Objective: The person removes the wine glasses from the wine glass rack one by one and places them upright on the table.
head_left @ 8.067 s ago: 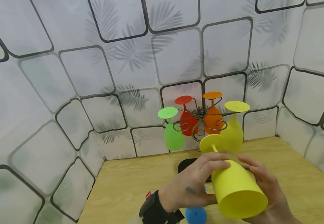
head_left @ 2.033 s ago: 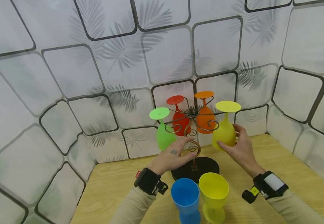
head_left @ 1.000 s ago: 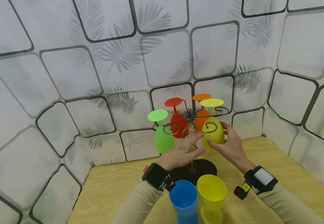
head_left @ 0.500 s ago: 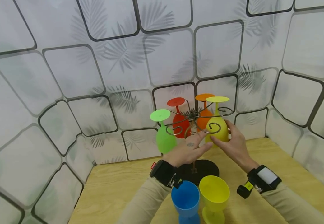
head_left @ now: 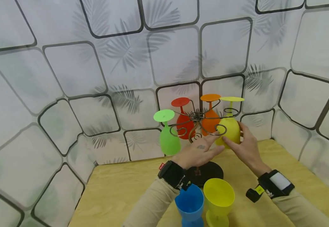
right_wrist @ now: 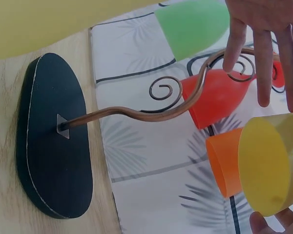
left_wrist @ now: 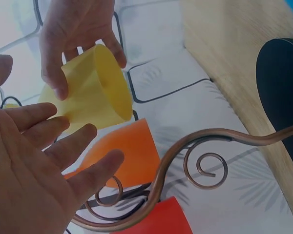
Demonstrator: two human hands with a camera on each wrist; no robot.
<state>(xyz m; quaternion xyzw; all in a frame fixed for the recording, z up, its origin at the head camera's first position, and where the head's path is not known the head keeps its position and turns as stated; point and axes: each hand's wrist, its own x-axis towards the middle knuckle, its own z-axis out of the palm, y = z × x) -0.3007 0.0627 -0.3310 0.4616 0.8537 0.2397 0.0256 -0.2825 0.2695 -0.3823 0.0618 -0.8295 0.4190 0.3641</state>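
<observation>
My right hand (head_left: pixel 247 151) grips the bowl of a yellow goblet (head_left: pixel 230 130), which hangs upside down at the right of the metal stemware rack (head_left: pixel 197 116). In the left wrist view, thumb and fingers curve round the goblet (left_wrist: pixel 83 90). My left hand (head_left: pixel 198 153) reaches in from the left, its fingers mostly straight and fingertips at the goblet's side. The goblet's stem is beside the wire curls; whether it sits inside one I cannot tell. Green (head_left: pixel 169 142), red (head_left: pixel 185 124) and orange (head_left: pixel 210 121) goblets hang upside down from the other arms.
A blue goblet (head_left: pixel 191 205) and another yellow goblet (head_left: pixel 218 201) stand upright at the table's front, below my forearms. The rack's black base (head_left: pixel 210 173) rests on the wooden table (head_left: pixel 116 186). Patterned walls (head_left: pixel 130 72) enclose the back and sides.
Earlier, both hands held the yellow goblet that now stands beside the blue one. More recently, the rack's yellow goblet shifted left, then right again in my right hand. My left hand moved right to it.
</observation>
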